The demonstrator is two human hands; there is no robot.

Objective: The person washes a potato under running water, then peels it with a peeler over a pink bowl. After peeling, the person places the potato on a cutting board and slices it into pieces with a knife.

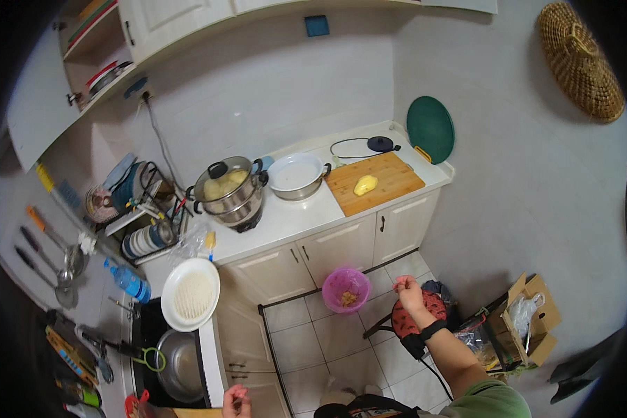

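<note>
My right hand (409, 293) is raised in the air above the floor, near a red patterned stool seat (417, 312), its fingers bent. At the bottom edge, my left hand (236, 401) is partly cut off, with its fingers curled in front of the lower cabinets. Whether anything small sits in the fingertips is too unclear to tell. Beyond the hands, a peeled yellow potato (365, 185) lies on a wooden cutting board (392, 175) on the counter. A lidded steel steamer pot (230, 190) holds pale yellow pieces, seen through its glass lid.
A white basin (296, 175) rests on a steel pot beside the board. Below, a pink bin (346, 291) contains peelings. A white perforated basin (190, 295) sits at the sink's edge, above a metal bowl (180, 366). An opened cardboard box (538, 308) stands at right; an upper cabinet door (44, 109) hangs open.
</note>
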